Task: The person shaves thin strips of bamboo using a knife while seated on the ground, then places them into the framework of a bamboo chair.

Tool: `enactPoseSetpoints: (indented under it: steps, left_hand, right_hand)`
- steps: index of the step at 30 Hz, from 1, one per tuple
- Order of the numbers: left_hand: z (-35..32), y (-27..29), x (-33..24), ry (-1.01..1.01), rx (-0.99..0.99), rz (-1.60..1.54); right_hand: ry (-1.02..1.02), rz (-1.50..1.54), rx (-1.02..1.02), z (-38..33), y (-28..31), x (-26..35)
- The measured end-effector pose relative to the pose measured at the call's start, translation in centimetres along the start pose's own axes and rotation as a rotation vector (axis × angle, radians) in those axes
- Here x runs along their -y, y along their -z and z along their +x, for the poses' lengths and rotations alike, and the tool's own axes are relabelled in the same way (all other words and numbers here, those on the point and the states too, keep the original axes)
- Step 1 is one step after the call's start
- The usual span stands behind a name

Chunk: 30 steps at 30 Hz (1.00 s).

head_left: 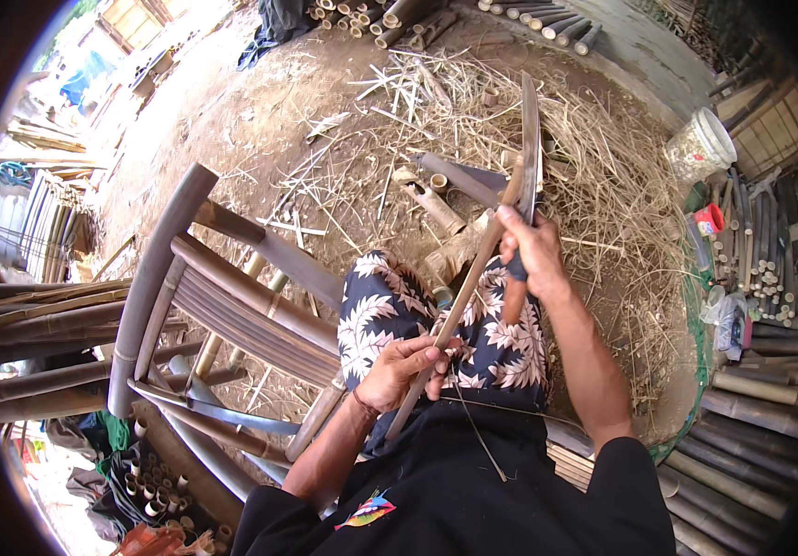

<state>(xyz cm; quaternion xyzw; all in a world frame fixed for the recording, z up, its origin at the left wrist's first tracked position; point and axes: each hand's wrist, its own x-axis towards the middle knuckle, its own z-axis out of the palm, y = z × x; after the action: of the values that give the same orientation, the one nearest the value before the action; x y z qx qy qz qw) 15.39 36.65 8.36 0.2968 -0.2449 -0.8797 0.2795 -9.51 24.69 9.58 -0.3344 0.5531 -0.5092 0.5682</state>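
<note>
My left hand [408, 369] is closed around the lower part of a long bamboo strip [466, 292], which slants up and right across my lap. In my right hand [532, 250] is a long knife with a slightly curved blade [531, 120] and a brown wooden handle [514, 302]. The blade points away from me, and the strip's upper end lies alongside it near my right thumb. Whether the edge bites into the strip, I cannot tell. A thin loose fibre [481, 434] hangs over my black shirt below the left hand.
A bamboo chair frame [251, 296] stands close on my left. Ahead, shavings [594, 176] and cut bamboo pieces [438, 206] cover the dirt floor. A white bucket [701, 146] stands at the far right. Bamboo poles [751, 417] are stacked on the right, others [56, 324] on the left.
</note>
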Motion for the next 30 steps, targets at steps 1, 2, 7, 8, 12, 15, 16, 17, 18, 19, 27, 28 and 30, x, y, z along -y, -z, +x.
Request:
enactPoseSetpoints:
  steps: [1,2,7,8,12,15,16,17,18,19,27,28,30]
  left_hand:
    - [-0.5,-0.6,0.1,0.022,-0.117,-0.008]
    - [-0.5,-0.7,-0.1,-0.035,-0.195,0.089]
    - [0.8,-1.4,-2.5,-0.313,-0.538,0.424]
    - [1.2,-1.7,-2.8,-0.364,-0.593,0.505]
    - [0.7,-1.5,-2.2,-0.401,-0.650,0.751]
    - [-0.1,-1.9,-1.3,-0.428,-0.649,0.794]
    - [-0.4,-2.0,-1.2,-0.405,-0.649,0.770]
    - [-1.1,-2.2,-1.1,-0.376,-0.652,0.741]
    - [-1.5,-2.2,-1.0,-0.355,-0.646,0.715]
    - [-2.1,-1.9,-0.5,-0.354,-0.621,0.794]
    - [-9.2,-1.0,3.1,-0.163,-0.575,0.783]
    - [-10.6,-1.2,3.6,-0.147,-0.547,0.721]
    - [-9.7,-1.1,1.7,0.032,-0.556,0.518]
  right_hand:
    - [0.069,-0.166,-0.001,0.3,0.7,0.5]
    - [0.266,-0.629,-0.010,1.0,0.7,1.1]
    - [0.579,-1.202,0.208,-5.2,-1.4,-0.8]
    - [0.772,-1.195,0.214,-5.9,-1.5,-2.6]
    - [0.672,-1.245,0.232,-5.5,-2.0,-3.0]
    - [0.866,-1.287,0.097,-3.1,-0.8,-2.2]
    - [0.921,-1.268,0.089,-2.8,-0.6,-2.5]
    - [0.714,-1.277,0.140,-2.3,-0.3,-2.1]
    - [0.513,-1.280,0.176,-1.4,0.3,-1.3]
    - [0.707,-1.324,0.124,-0.4,1.5,-1.2]
    - [0.034,-1.110,-0.201,3.6,8.1,1.7]
    - [-0.001,-1.098,-0.319,4.8,11.1,2.6]
    - [0.196,-1.073,-0.320,3.8,9.7,2.7]
